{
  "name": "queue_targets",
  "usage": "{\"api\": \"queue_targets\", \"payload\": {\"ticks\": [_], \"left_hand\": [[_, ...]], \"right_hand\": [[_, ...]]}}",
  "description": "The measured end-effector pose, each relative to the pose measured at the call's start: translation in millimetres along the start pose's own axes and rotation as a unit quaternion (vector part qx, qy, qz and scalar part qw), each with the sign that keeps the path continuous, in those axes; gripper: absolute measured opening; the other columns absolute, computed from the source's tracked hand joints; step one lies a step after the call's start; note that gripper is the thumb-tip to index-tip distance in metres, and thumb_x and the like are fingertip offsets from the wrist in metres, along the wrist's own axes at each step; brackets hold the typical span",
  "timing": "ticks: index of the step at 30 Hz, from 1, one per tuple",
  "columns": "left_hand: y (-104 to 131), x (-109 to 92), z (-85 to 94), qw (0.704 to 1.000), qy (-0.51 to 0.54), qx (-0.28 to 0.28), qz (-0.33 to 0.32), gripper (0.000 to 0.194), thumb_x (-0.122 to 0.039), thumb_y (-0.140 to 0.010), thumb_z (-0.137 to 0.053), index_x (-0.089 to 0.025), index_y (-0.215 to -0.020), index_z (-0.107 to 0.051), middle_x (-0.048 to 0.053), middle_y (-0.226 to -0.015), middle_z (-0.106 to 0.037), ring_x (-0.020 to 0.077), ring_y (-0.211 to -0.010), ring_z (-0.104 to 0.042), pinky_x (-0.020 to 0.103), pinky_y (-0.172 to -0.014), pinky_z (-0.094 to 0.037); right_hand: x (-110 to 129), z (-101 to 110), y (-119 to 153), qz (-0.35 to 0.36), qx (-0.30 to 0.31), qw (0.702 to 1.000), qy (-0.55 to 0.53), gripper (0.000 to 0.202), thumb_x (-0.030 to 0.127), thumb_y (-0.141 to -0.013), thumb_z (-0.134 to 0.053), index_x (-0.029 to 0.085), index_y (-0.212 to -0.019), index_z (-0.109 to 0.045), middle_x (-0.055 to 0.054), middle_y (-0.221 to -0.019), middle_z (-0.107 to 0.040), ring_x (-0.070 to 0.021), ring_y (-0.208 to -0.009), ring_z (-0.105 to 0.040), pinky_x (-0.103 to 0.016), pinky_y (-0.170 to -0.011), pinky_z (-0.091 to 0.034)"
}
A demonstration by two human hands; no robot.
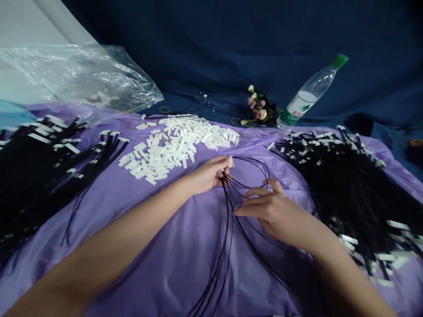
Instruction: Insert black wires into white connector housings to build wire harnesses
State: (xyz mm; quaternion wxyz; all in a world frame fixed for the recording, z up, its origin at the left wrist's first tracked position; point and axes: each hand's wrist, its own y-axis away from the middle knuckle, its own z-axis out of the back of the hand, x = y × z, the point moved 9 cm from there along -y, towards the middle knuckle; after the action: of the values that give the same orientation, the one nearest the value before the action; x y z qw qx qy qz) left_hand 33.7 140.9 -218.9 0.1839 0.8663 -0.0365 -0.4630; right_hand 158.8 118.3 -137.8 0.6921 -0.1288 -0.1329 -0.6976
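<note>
Head view shows flowers (261, 114) and bottle (299, 103) beyond black wires (227, 215).

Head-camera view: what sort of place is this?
Probably a makeshift handwork area: the left hand holds black wires above a purple cloth, with a heap of small white pieces beyond and dark wire bundles on both sides.

1. you have one left hand (216, 173), one right hand (272, 209).
2. your black wires (227, 211) overlap too much to count.
3. two cable piles (350, 185), one white connector heap (185, 136).
4. one bottle (304, 99), one flower bunch (261, 113), one plastic bag (132, 83).
5. at least three yellow bands (124, 103).
</note>
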Motion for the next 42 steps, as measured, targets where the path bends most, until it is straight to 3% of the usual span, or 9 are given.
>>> {"api": "queue_targets", "payload": {"ticks": [4,10,12,16,18,23,29,32,42], "left_hand": [[-1.9,0.8,2.1,1.0,0.004,-0.002,-0.005,0.024,-0.038,-0.08,-0.066,-0.016,-0.082,-0.057,-0.004,-0.064,-0.043,0.0068,-0.055,-0.044,0.021,-0.054,-0.04],[-0.9,1.2,-0.1,1.0,-0.009,-0.007,-0.004,0.021,-0.036,-0.082,-0.063,-0.016,-0.081,-0.057,-0.004,-0.061,-0.042,0.0069,-0.051,-0.04,0.023,-0.052,-0.04],[-0.2,0.5,-1.5,1.0,-0.013,-0.003,-0.007,0.022,-0.037,-0.082,-0.063,-0.016,-0.081,-0.056,-0.003,-0.062,-0.043,0.0069,-0.051,-0.041,0.022,-0.052,-0.04],[-0.5,1.0,-1.4,1.0,-0.026,0.006,-0.012,0.023,-0.039,-0.082,-0.062,-0.016,-0.081,-0.055,-0.002,-0.065,-0.047,0.0078,-0.052,-0.044,0.024,-0.052,-0.04],[-0.7,1.2,-1.8,0.999,-0.034,0.015,-0.016,0.025,-0.04,-0.082,-0.063,-0.017,-0.082,-0.055,-0.002,-0.065,-0.047,0.008,-0.053,-0.044,0.024,-0.052,-0.04],[1.2,1.9,-8.0,0.997,-0.065,0.046,-0.014,0.027,-0.043,-0.082,-0.063,-0.016,-0.083,-0.057,-0.003,-0.066,-0.046,0.007,-0.053,-0.044,0.024,-0.054,-0.04],[1.3,4.1,-9.1,0.996,-0.062,0.059,-0.002,0.025,-0.04,-0.08,-0.065,-0.018,-0.083,-0.056,-0.002,-0.068,-0.051,0.0084,-0.057,-0.048,0.023,-0.055,-0.04],[1.6,5.0,-10.9,0.995,-0.058,0.078,0.004,0.024,-0.038,-0.08,-0.066,-0.017,-0.084,-0.056,-0.003,-0.068,-0.051,0.0075,-0.057,-0.048,0.021,-0.054,-0.04],[4.4,4.6,-16.5,0.993,-0.052,0.102,0.02,0.026,-0.036,-0.077,-0.069,-0.016,-0.081,-0.054,-0.003,-0.068,-0.047,0.0086,-0.06,-0.048,0.022,-0.054,-0.041]], "right_hand": [[-13.6,10.6,1.9,-0.007,-0.041,0.997,-0.061,0.04,0.0,-0.085,-0.046,0.031,-0.099,-0.068,0.004,-0.095,-0.072,-0.0202,-0.105,-0.059,-0.052,-0.102,-0.019],[-45.0,51.7,14.9,-0.033,-0.217,0.948,-0.23,0.02,0.015,-0.084,-0.063,0.025,-0.1,-0.071,-0.002,-0.088,-0.072,-0.0166,-0.084,-0.067,-0.032,-0.081,-0.048],[-67.0,58.9,25.0,-0.083,-0.308,0.893,-0.319,0.013,0.019,-0.084,-0.066,0.024,-0.093,-0.073,-0.003,-0.086,-0.072,-0.0162,-0.078,-0.067,-0.029,-0.072,-0.052],[-102.2,68.4,51.1,-0.099,-0.501,0.71,-0.485,0.014,0.035,-0.085,-0.064,0.024,-0.079,-0.07,-0.001,-0.082,-0.064,-0.0134,-0.069,-0.063,-0.032,-0.07,-0.054],[-107.1,71.5,55.1,-0.094,-0.532,0.666,-0.515,0.019,0.044,-0.087,-0.059,0.028,-0.083,-0.068,0.001,-0.073,-0.055,-0.0127,-0.067,-0.057,-0.032,-0.069,-0.053],[-83.5,67.7,40.4,-0.104,-0.47,0.739,-0.471,0.016,0.04,-0.091,-0.052,0.033,-0.099,-0.064,0.006,-0.053,-0.028,-0.0092,-0.041,-0.026,-0.022,-0.038,-0.029],[-43.7,49.1,12.6,-0.127,-0.363,0.908,-0.165,0.008,0.019,-0.082,-0.065,0.018,-0.086,-0.072,0.0,-0.063,-0.056,-0.0102,-0.056,-0.049,-0.024,-0.052,-0.037],[-41.4,51.7,11.9,-0.131,-0.394,0.907,-0.072,0.01,0.016,-0.083,-0.062,0.015,-0.085,-0.072,0.001,-0.059,-0.052,-0.0094,-0.054,-0.046,-0.024,-0.053,-0.036],[-45.7,48.9,10.8,-0.148,-0.402,0.903,-0.025,0.012,0.019,-0.086,-0.059,0.015,-0.081,-0.07,0.001,-0.06,-0.052,-0.0093,-0.052,-0.045,-0.023,-0.051,-0.035]]}}
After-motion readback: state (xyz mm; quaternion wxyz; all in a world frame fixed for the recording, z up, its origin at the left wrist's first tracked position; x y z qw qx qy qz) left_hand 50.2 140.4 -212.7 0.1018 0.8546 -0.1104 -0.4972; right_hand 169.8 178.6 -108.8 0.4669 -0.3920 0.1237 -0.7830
